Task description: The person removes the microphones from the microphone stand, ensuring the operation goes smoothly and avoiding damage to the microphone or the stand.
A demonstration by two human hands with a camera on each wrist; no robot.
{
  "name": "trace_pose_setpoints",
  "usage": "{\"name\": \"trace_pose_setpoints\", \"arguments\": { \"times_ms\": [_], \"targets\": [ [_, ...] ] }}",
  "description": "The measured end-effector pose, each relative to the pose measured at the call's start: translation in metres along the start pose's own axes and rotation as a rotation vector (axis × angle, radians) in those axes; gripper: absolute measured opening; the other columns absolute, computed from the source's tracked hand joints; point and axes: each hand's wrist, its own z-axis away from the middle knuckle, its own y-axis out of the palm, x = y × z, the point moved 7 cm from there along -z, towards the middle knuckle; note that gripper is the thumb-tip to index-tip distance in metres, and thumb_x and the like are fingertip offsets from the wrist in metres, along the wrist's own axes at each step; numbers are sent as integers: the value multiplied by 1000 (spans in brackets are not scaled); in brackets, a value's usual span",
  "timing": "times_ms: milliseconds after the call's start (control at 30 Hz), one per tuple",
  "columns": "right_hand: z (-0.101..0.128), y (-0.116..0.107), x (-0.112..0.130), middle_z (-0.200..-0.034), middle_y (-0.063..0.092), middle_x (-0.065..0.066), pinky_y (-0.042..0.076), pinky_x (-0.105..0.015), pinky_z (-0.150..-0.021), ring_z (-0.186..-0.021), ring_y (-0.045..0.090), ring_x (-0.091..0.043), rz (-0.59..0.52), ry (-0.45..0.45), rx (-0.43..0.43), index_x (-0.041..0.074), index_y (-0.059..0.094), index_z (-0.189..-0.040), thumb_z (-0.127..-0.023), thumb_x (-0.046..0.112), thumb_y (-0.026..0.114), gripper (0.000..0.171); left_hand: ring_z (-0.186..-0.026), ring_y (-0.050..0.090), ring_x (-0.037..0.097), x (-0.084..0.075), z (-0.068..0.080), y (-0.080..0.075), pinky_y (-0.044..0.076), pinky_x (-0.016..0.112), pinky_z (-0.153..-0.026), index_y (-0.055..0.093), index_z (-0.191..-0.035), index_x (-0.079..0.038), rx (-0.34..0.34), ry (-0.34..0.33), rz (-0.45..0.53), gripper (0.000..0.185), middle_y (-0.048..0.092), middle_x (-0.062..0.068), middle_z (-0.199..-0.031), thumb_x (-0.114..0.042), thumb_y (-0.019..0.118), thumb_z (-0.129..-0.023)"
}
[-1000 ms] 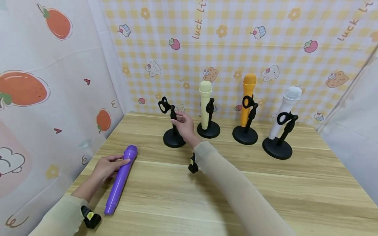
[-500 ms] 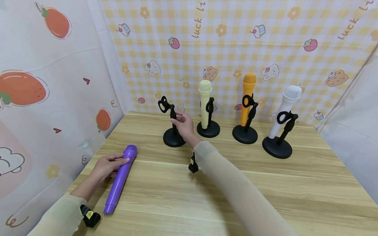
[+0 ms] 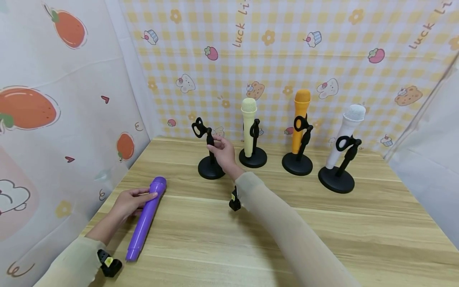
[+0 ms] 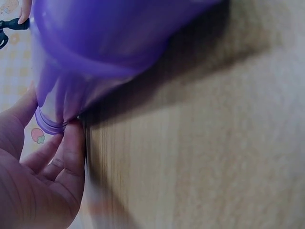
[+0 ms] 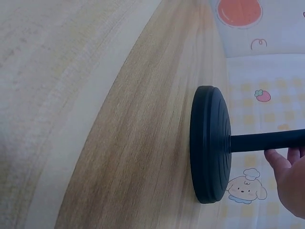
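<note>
Head view: Compared with the frames from a second and half a second ago, nothing has shifted; both hands hold the same positions, so the work in hand is paused at the grasp stage. The left hand [image 3: 130, 202] rests on the purple toy microphone [image 3: 146, 218], fingers laid over its upper body near the head; the microphone lies flat on the wooden table [image 3: 322, 231], near the left edge. The right hand [image 3: 224, 153] is at the post of the empty microphone stand [image 3: 208, 153], thumb and fingers closing around the post; the clip at the top holds nothing.

Other items: three occupied stands line the back of the table, to the right of the empty one. They carry a cream microphone [image 3: 248, 125], an orange microphone [image 3: 300, 119] and a white microphone [image 3: 348, 133]. The cream one stands just beside the right hand. The right forearm lies across the table between the purple microphone and the stand.

Left wrist view: The fingers [image 4: 71, 152] curl against the microphone's purple body [image 4: 109, 43], which touches the table.

Right wrist view: The round black base [image 5: 209, 150] sits flat on the wood; fingertips [image 5: 276, 160] touch the post just above it.
</note>
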Motion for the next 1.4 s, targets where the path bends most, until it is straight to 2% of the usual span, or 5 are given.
{"name": "trace_pose_setpoints", "arguments": {
  "times_ms": [433, 933, 1200, 1400],
  "targets": [
    [2, 0, 0, -99, 68, -5, 54, -34, -81, -90, 65, -18, -17, 6, 0, 13, 67, -119, -88, 13, 74, 32, -77, 62, 15, 1, 0, -1, 56, 33, -63, 44, -140, 6, 1, -11, 5, 90, 64, 16, -106, -53, 75, -80],
    [2, 0, 2, -105, 68, -8, 54, -32, -82, -94, 65, -19, -25, 12, 8, 11, 66, -122, -88, 12, 73, 34, -85, 61, 18, -1, 3, -2, 56, 31, -68, 44, -141, 5, 2, -14, 11, 87, 58, 23, -119, -52, 74, -82],
    [3, -2, 3, -105, 68, -8, 54, -32, -81, -94, 65, -19, -37, 9, 10, 12, 66, -122, -88, 12, 73, 35, -83, 61, 16, 0, 4, -3, 57, 32, -68, 43, -141, 6, 10, -9, 24, 88, 61, 18, -113, -50, 75, -82],
    [2, -5, 3, -106, 67, -7, 54, -30, -76, -93, 63, -19, -9, 0, 10, 13, 66, -123, -89, 14, 73, 35, -81, 61, 12, 1, 3, -7, 57, 32, -67, 44, -140, 6, 5, -3, 36, 85, 64, 8, -103, -49, 75, -82]
  ]
}}
